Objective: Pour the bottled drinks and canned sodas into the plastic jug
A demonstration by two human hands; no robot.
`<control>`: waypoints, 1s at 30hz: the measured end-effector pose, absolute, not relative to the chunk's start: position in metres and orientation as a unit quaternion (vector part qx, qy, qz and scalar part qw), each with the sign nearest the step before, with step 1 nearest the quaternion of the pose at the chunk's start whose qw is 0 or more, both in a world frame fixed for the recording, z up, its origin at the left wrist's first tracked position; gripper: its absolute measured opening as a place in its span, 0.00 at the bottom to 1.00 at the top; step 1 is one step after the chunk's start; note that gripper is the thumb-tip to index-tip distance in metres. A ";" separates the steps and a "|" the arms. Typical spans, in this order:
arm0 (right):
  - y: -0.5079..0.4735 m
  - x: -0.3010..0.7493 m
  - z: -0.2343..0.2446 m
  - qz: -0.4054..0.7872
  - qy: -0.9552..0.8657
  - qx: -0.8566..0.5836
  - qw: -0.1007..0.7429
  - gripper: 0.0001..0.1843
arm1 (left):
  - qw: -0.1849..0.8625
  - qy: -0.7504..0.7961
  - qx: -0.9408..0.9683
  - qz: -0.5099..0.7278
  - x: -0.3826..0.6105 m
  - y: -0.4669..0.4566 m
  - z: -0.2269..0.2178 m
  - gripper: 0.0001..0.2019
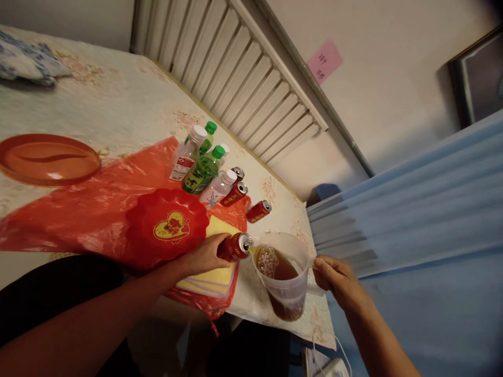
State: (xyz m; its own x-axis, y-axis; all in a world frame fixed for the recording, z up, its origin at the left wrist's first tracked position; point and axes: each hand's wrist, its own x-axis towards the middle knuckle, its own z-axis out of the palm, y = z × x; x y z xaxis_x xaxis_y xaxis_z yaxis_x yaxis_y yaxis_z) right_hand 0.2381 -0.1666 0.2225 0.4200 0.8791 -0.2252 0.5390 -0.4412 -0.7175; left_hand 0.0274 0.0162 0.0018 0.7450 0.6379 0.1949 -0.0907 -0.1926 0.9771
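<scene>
My left hand [206, 254] grips a red drink can [236, 246], tipped sideways with its opening over a clear plastic jug [288, 301]. Brown liquid with foam fills part of the jug. My right hand [334, 275] is closed round the jug's handle on its right side. The jug stands near the table's front corner. Behind it lie three more red cans [259, 210], and several plastic bottles [204, 170] with green and white caps stand close together.
A red plate with a heart design [167, 228] rests on a red plastic bag [78, 209]. Yellow sheets [218, 280] lie under my left hand. An orange oval tray [47, 159] sits at the left. A blue curtain [412, 209] hangs right; a radiator [243, 78] stands behind.
</scene>
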 end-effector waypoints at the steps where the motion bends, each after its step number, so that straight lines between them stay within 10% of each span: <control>1: -0.167 0.238 0.222 0.302 -0.447 -0.794 0.282 0.29 | 0.607 0.192 0.711 0.298 0.028 0.016 0.002 0.28; 30: -0.172 0.238 0.202 0.308 -0.429 -0.780 0.335 0.29 | 0.612 0.191 0.708 0.297 0.027 0.016 0.002 0.28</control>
State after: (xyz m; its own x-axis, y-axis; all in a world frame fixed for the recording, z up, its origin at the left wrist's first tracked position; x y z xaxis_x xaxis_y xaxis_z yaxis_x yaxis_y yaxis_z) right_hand 0.2383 -0.1720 0.2017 0.4416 0.8764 -0.1922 0.4634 -0.4062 -0.7875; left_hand 0.0271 0.0162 0.0022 0.7505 0.6339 0.1868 -0.0935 -0.1780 0.9796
